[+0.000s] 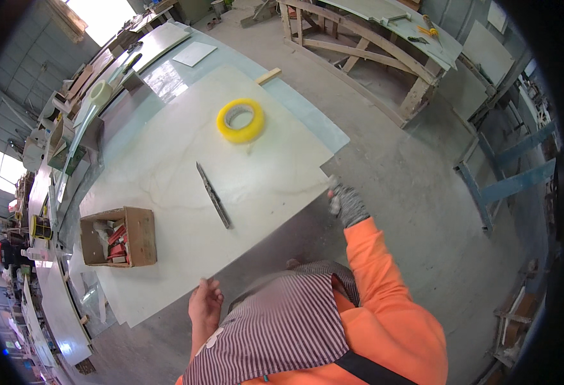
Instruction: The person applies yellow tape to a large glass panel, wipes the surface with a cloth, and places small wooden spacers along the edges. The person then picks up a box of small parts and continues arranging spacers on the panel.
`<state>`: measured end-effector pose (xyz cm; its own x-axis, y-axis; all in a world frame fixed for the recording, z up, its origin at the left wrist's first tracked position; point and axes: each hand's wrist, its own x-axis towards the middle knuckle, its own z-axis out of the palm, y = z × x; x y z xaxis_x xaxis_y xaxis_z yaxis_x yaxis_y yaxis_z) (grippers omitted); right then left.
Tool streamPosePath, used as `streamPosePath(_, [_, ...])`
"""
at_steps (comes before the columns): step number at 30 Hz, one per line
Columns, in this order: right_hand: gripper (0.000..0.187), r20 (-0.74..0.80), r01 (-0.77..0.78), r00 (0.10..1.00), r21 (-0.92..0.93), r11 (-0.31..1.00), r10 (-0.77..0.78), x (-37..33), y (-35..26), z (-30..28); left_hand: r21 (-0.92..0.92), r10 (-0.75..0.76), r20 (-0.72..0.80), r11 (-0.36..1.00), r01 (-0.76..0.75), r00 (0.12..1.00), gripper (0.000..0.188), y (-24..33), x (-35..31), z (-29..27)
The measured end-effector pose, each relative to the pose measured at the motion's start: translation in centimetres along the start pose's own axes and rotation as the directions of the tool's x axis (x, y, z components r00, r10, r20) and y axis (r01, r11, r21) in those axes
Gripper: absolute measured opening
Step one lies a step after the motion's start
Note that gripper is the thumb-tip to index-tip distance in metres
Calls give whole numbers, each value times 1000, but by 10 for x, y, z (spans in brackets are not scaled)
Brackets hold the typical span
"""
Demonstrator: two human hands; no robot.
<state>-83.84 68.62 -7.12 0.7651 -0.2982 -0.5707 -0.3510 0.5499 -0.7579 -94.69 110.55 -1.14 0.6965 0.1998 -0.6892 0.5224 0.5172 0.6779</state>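
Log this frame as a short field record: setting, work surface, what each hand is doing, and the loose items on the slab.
setting: workshop with a concrete floor and wooden trestle frames
surface: large pale slab, lying flat
left hand: bare left hand at the slab's near edge, touching it
right hand: gloved right hand at the slab's right corner; grip unclear
on slab: yellow tape roll, long dark flat tool, open cardboard box holding small items
clothing: orange sleeve, striped apron
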Motion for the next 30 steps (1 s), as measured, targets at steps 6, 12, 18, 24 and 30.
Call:
streamPosePath(6, [40, -23, 2, 1000, -231, 973, -8, -26, 12, 2, 8, -17, -37, 1000, 17, 999, 32, 0, 2, 2])
streamPosePath(12, [33, 519, 432, 847, -549, 716, -113, -45, 69, 44, -80, -47, -51, 996, 43, 998, 29, 0, -1, 5])
streamPosePath(18, [32, 69, 110, 993, -304, 946, -94, -31, 21, 23, -111, -87, -57, 991, 80, 995, 27, 1, -1, 6])
streamPosePath(24, [26, -164, 375, 898, -200, 905, -409, -12, -8, -6, -98, -96, -61, 991, 90, 993, 27, 2, 1, 4])
streamPosePath(30, [19, 151, 334, 942, -392, 857, -298, -52, 35, 23, -95, -85, -33, 992, 82, 996, 24, 3, 1, 4])
